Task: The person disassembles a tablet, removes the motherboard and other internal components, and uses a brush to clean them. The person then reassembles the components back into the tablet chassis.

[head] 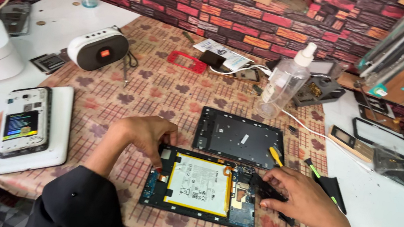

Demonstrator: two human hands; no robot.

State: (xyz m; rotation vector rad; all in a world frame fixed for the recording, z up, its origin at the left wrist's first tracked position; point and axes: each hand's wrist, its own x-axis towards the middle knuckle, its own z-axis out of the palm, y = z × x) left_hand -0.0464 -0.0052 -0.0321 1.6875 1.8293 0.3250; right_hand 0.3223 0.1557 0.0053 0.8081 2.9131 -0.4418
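The opened tablet (201,187) lies flat on the patterned bench (162,91) right in front of you, its back off and the pale battery (199,183) filling the middle. Your left hand (148,135) rests on its upper left corner, fingertips curled down onto the frame and pressing rather than gripping. Your right hand (304,198) sits at the right edge, fingers closed lightly on a small dark part (268,188) beside the circuit board (243,194).

Judge this a light, thin, rather flexible slab: hold it by the black outer frame, never by the battery, which is soft and puncture-prone, nor by the orange ribbon cables, which would likely tear. The bare board looks fragile too.

Just beyond lies the removed back cover (239,138), with a yellow-handled tool (275,155) at its right corner. Farther off stand a clear spray bottle (284,83) and a white portable speaker (98,48); an opened phone (25,122) lies to the left.
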